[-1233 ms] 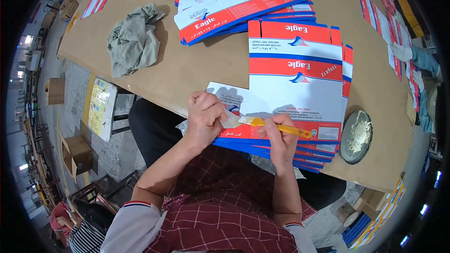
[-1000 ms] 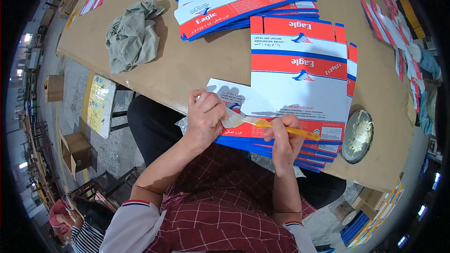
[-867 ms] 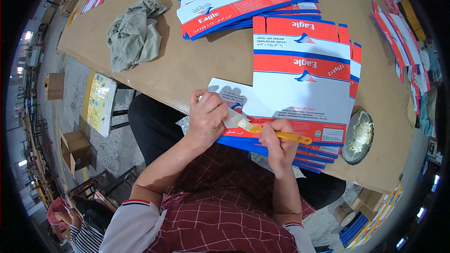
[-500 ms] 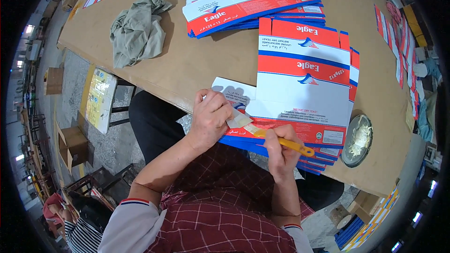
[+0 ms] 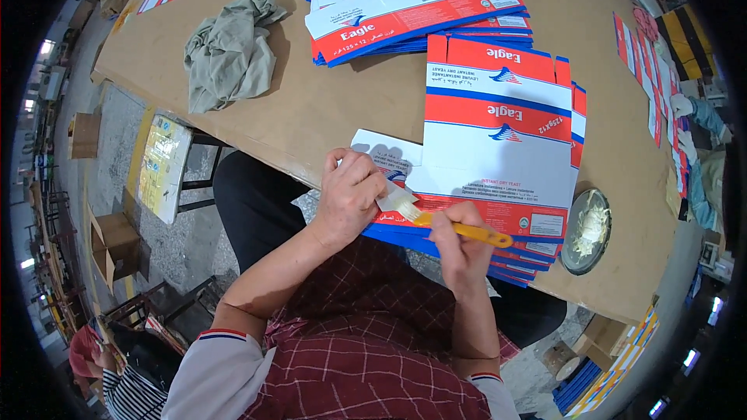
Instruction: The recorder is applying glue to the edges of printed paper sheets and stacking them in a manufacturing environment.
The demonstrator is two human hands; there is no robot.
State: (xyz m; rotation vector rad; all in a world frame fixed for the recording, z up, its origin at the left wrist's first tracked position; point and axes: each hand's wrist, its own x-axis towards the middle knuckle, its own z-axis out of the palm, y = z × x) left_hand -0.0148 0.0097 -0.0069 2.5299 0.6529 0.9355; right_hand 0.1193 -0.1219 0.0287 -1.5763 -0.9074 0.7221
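My right hand [image 5: 464, 249] grips a flat brush [image 5: 487, 235] by its yellow handle, and the pale bristles press on a small light flap. That flap belongs to a red, white and blue printed carton blank [image 5: 385, 149] at the table's near edge. Closed on the blank's edge beside the bristles is my left hand [image 5: 348, 196]; its fingertips are partly hidden. Right of it, a fanned stack of flat carton blanks [image 5: 498, 163] overhangs the near edge. A round dark-rimmed dish [image 5: 574, 263] with creamy white paste [image 5: 594, 225] stands to the right of the stack.
Another stack of blanks [image 5: 412, 12] lies farther back on the brown-covered table [image 5: 327, 101]. A crumpled grey-green cloth [image 5: 232, 54] is at the left. Gloved hands of another person [image 5: 685, 140] are at the far right. Cardboard boxes [image 5: 115, 245] stand on the floor at left.
The brush has moved slightly left and down, its bristles now farther onto the flap. My left hand keeps its hold. The view has shifted a little.
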